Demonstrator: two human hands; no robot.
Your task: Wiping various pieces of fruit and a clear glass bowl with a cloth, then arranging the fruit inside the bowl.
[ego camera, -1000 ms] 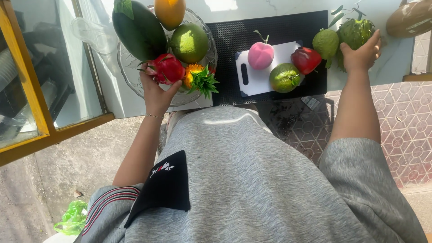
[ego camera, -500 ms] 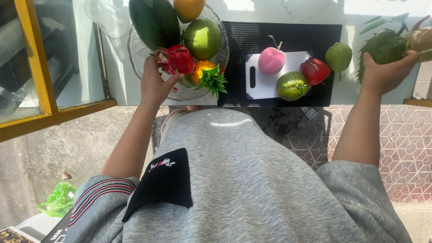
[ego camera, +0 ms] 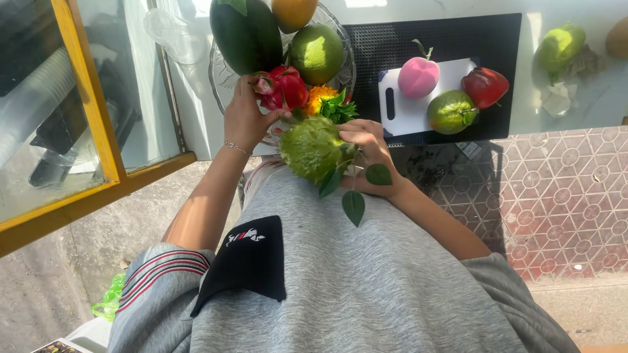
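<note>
You are reaching both bare arms forward from short grey sleeves. Your left hand (ego camera: 245, 117) is curling its fingers, a thin bracelet at the wrist. Your right hand (ego camera: 369, 153) is bending inward, fingers gripping.

Hard daylight, coming from the far side; you get strong sun on the worktop (ego camera: 589, 104), which nearly washes out to white along its far edge. Fruit tops shine, and the green spiky fruit (ego camera: 313, 149) is lit bright. Your body throws a dark shadow on the patterned floor tiles (ego camera: 562, 202) just right of your right arm. Glass pane (ego camera: 39, 117) on the left shows pale reflections, murky behind. Focus is sharp; edges bend slightly.
</note>
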